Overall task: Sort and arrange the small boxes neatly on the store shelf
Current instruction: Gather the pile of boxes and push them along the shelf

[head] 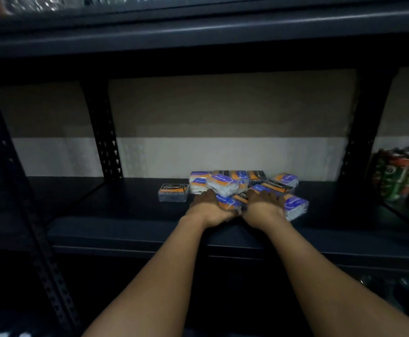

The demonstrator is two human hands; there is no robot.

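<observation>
Both your arms reach in over the front lip of the dark metal shelf (125,229), and your hands meet side by side at the near edge of a loose heap of small boxes (243,188). Your left hand (209,207) has its fingers curled round a purple-and-orange box (226,201) marked "Round", gripping it at the front of the heap. Your right hand (263,205) lies just beside it, fingers spread down over the boxes there; you cannot tell from this blurred view whether it grips one or only rests on them. The heap sits right of the shelf's middle, boxes tilted and overlapping (some purple and orange, some black). One black box (173,192) labelled "Charcoal" lies flat just left of the heap. Beyond the right upright (359,147) stand wrapped drink cans (403,173).
</observation>
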